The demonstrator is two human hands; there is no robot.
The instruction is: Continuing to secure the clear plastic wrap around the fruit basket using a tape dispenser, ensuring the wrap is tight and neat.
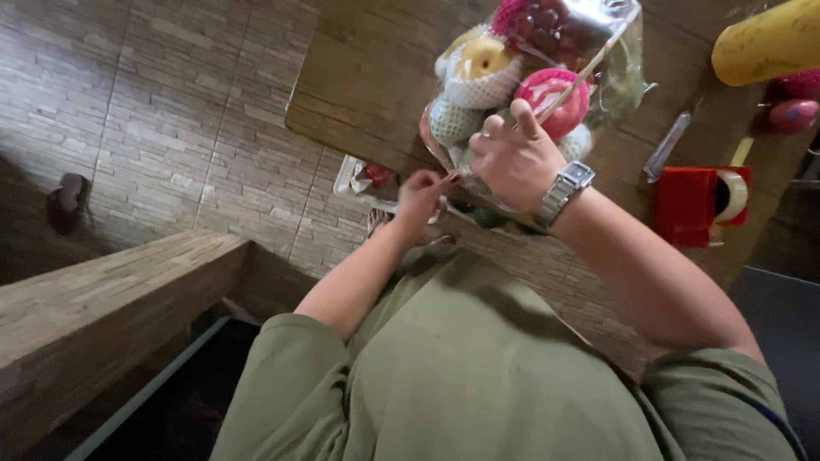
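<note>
Head view: both hands — left hand [420, 195], right hand [515, 159] — pinch shut on the crinkly cellophane-wrapped fruit basket [521, 81]; likely heavy, slippery — best supported underneath.

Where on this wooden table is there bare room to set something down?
The table is bare left of the wrapped fruit basket, out to its rounded corner. It is crowded on the right: the plastic strip, red tape dispenser and yellow roll. Both hands, left hand and right hand, occupy the basket's near edge.

yellow roll [769, 41] — cut by edge | basket base [478, 213] — hidden behind hands
</note>
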